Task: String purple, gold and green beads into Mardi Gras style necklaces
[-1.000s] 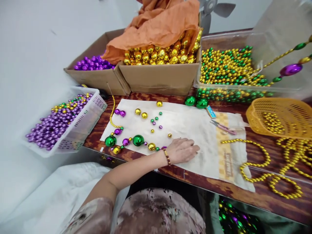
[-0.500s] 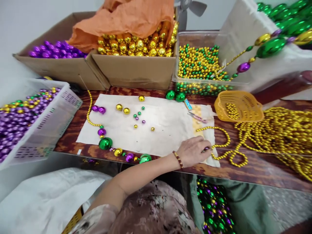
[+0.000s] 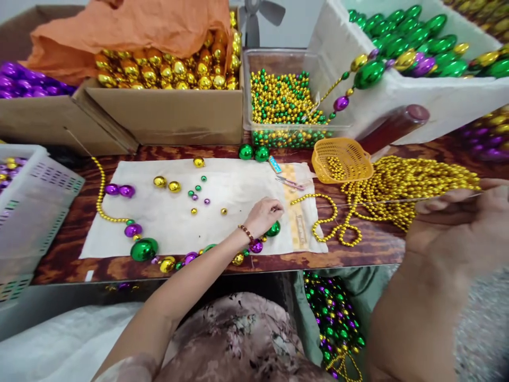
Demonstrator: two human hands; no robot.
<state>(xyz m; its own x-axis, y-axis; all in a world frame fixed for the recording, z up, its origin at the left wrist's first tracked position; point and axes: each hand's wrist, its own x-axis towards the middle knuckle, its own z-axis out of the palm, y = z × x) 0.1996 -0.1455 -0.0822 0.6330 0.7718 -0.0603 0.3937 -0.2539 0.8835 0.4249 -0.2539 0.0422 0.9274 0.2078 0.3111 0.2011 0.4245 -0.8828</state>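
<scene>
My left hand (image 3: 263, 216), with a beaded bracelet at its wrist, is pinched just above a large green bead (image 3: 273, 228) on the white cloth (image 3: 238, 180). A thin thread (image 3: 382, 201) stretches from its fingertips to my raised right hand (image 3: 457, 228), whose fingers close on the thread's far end. The strung beads, among them a big green bead (image 3: 143, 249) and a purple bead (image 3: 133, 230), curve along the cloth's front edge and pass under my left forearm. A chain of small gold beads (image 3: 102, 191) leads off at their left end.
Loose gold, green and purple beads lie on the cloth, near tweezers (image 3: 289, 183). A yellow basket (image 3: 342, 159) and heaped gold bead chains (image 3: 405, 183) are at the right. Behind stand a cardboard box (image 3: 167, 114), a clear bin (image 3: 294, 129) and a white foam box (image 3: 437, 106).
My left hand has moved left from the cloth's right side. My right hand has come into view, drawing the thread out to the right. The view has turned right.
</scene>
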